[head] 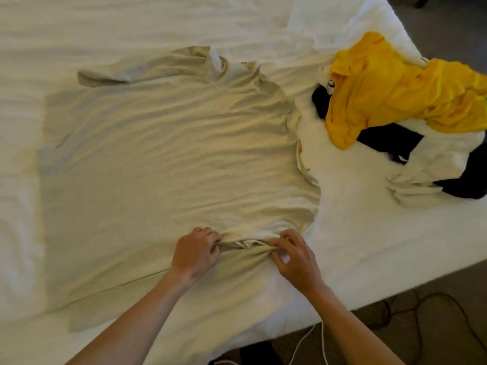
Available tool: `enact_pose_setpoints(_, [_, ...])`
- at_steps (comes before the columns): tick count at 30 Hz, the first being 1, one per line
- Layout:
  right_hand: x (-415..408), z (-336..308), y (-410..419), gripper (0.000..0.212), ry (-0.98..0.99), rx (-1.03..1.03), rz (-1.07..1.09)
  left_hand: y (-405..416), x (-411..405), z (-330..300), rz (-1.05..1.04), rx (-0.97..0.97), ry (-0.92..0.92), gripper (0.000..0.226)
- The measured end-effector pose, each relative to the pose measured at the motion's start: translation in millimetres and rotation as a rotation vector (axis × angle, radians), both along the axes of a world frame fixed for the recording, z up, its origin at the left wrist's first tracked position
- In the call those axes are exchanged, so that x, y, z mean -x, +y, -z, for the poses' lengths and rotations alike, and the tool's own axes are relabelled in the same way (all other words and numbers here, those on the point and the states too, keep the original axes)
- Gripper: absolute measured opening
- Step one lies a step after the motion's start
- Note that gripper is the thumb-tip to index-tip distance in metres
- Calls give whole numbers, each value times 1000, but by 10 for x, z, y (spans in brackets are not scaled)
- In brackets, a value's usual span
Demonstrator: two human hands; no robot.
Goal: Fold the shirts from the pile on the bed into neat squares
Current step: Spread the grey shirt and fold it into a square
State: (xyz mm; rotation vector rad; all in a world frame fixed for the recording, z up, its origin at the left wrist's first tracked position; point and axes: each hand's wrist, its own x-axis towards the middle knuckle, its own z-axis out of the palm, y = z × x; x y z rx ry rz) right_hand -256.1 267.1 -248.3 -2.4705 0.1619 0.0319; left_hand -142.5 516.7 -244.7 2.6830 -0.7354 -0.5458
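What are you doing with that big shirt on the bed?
A person is folding shirts. The beige shirt lies spread out on the bed, and the left hand and right hand both pinch bunched cloth at its near edge. A pile with a yellow shirt on top waits at the right.

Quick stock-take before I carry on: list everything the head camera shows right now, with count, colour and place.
beige shirt: one, pale beige, spread flat mid-bed, near edge bunched between the hands.
yellow shirt: one, bright yellow, crumpled on top of the pile at right.
white garment: at least one, white, in the pile under the yellow shirt.
dark garments: count unclear, black or navy, in the pile beneath the others.
bed sheet: one, white, covering the bed.
white cable: one, white, hanging by the bed's near edge.
dark cable: one, black, on the floor at lower right.
left hand: gripping the beige shirt's bunched edge.
right hand: pinching the same edge.
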Motion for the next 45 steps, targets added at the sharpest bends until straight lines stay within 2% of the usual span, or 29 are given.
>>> enact_pose_setpoints(3, [-156,-161,-140,8,2,-96,-62,-76,-90,-61,-41,-85,106,20])
enact_pose_setpoints(6, [-485,-362,-294,8,-42,-108,-144,-101,-261,-149,-88,-106,172,16])
enact_pose_setpoints(8, [-852,-510,-370,12,-84,-142,-182,-56,-432,-216,-151,-48,245,19])
enact_pose_setpoints(10, [-1281,-624,-361,10,-129,-163,-140,-31,-615,-232,-260,123,383,24])
enact_pose_setpoints(12, [-1662,-626,-317,3,-161,-205,-6,-39,-779,-200,-438,271,342,25])
enact_pose_setpoints(14, [-1876,-532,-318,22,-145,-255,135,-93,-888,-159,-569,260,173,15])
enact_pose_setpoints(15, [-1895,-462,-361,30,-108,-223,219,-152,-916,-129,-575,196,71,20])
enact_pose_setpoints(17, [-1839,-303,-508,39,11,-47,369,-334,-907,-95,-510,138,-78,32])
enact_pose_setpoints(20, [-1735,-120,-788,52,195,215,499,-720,-804,-118,-264,205,-217,40])
enact_pose_setpoints(23, [-1799,-41,-1001,57,346,300,530,-1048,-720,-64,-112,176,-185,41])
enact_pose_setpoints(26, [-1946,-45,-1112,50,390,242,481,-1224,-690,10,-77,93,-93,43])
enact_pose_setpoints(29, [-1999,20,-1226,29,379,124,342,-1248,-652,98,-40,-16,-101,40])
enact_pose_setpoints(30, [-1988,42,-1286,21,352,57,390,-1232,-647,120,-23,-38,-96,39])
enact_pose_setpoints(31, [-1973,56,-1363,16,320,-13,530,-1222,-654,140,-9,-50,-89,38])
enact_pose_setpoints(33, [-1924,30,-1494,17,257,-100,892,-1244,-699,142,-7,-78,-66,40])
enact_pose_setpoints(34, [-1911,11,-1506,18,206,-91,977,-1281,-728,123,-5,-106,-67,40])
enact_pose_setpoints(35, [-1914,-4,-1474,17,145,-62,937,-1324,-752,110,5,-134,-81,40])
enact_pose_setpoints(37, [-1951,-15,-1292,14,56,-18,648,-1424,-779,73,41,-164,-118,43])
enact_pose_setpoints(39, [-2028,-22,-1107,25,138,81,454,-1509,-770,39,110,-172,-152,48])
enact_pose_setpoints(42, [-2178,-31,-1006,42,338,174,452,-1606,-738,60,210,-124,-153,49])
enact_pose_setpoints(45, [-2333,-7,-1122,28,481,121,494,-1701,-757,107,216,-90,-83,55])
